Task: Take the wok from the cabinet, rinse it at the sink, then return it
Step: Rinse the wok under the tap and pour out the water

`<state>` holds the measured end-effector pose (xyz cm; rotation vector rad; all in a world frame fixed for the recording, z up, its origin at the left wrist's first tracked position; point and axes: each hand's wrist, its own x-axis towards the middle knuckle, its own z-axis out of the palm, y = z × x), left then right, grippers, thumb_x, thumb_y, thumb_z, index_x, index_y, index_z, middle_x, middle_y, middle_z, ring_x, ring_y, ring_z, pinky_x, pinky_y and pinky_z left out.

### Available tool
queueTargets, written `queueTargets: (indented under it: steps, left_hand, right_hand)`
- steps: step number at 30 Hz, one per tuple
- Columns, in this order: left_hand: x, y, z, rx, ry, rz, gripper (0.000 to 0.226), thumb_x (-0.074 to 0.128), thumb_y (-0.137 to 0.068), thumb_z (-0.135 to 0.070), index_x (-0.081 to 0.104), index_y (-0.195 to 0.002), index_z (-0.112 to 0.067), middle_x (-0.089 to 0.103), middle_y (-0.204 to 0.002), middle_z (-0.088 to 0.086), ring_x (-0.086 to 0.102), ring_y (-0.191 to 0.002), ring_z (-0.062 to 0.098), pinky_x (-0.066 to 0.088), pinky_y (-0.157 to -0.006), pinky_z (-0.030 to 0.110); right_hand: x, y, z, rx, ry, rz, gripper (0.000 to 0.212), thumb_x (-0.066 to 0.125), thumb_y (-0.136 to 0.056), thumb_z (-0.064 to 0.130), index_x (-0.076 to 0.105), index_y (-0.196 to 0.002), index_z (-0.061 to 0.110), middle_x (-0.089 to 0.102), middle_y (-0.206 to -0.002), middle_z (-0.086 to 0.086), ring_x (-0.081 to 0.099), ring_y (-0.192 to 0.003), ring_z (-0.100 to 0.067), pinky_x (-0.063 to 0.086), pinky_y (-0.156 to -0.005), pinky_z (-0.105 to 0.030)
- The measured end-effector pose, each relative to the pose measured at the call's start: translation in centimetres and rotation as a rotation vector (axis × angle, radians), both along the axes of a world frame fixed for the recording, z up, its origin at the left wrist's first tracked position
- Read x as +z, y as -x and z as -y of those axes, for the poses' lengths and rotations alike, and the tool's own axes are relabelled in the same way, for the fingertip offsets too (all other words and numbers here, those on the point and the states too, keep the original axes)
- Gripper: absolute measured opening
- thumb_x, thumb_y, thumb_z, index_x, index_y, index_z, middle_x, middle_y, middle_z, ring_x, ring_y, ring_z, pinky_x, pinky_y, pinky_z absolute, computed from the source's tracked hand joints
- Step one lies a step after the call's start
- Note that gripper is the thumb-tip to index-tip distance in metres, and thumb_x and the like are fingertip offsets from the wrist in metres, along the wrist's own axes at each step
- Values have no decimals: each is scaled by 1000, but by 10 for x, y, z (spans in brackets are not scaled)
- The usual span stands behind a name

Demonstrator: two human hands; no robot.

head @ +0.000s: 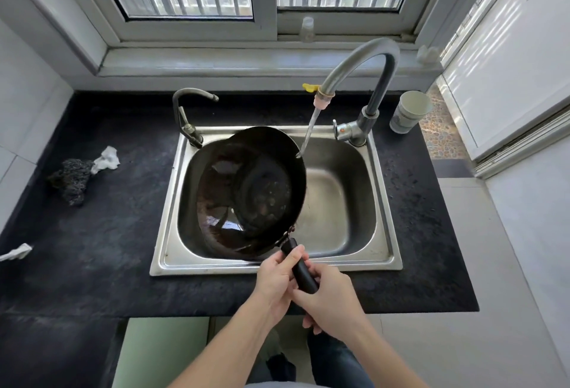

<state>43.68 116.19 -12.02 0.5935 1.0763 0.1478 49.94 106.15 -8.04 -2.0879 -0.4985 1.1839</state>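
Your left hand point(277, 276) and right hand point(330, 301) are bare, forearms point(234, 338) too — dark blue jeans point(336, 363) show below them.

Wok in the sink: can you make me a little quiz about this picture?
1. True or false: water from the tap is hitting the wok.
2. How many hands hold the handle? A none, B one, C two.
3. Fill in: the paper cup stands to the ___ of the sink.

Key:
1. True.
2. C: the left hand and the right hand both grip it.
3. Right.
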Motion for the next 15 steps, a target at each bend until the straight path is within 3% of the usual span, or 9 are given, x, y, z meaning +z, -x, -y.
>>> queueTargets:
  steps: [6,10,13,15]
  left_hand:
    - [-6,5,9,-33,0,-47,19,71,-91,-13,64,-100,3,66,-77,10,65,-71,20,58,-69,32]
    - [-11,7,14,-27,-32,-74,22,71,-90,-16,63,-101,1,68,-79,9,67,-73,20,59,-71,33]
    - [-12,11,18,-35,2,-53,30,69,-92,-19,65,-108,7,74,-96,16,71,-86,25,60,-79,38]
    - [-11,15,20,-65,92,-20,34,66,-94,-21,67,-111,9,74,-109,21,71,-92,29,57,-88,43]
  right_hand:
    - [-9,11,13,-17,37,11,18,72,-89,22,64,-105,20,74,-80,-5,73,-51,-21,59,-45,-30]
    - [-15,13,17,-57,-13,-25,6,70,-88,21,67,-92,19,73,-61,-8,68,-44,-21,57,-42,-34]
    - [-19,15,19,-69,-34,-31,3,70,-87,17,68,-89,15,66,-49,-3,62,-39,-17,50,-39,-28]
    - [-23,17,21,-85,-44,-35,5,69,-84,17,68,-86,12,67,-50,-6,64,-39,-23,51,-38,-30]
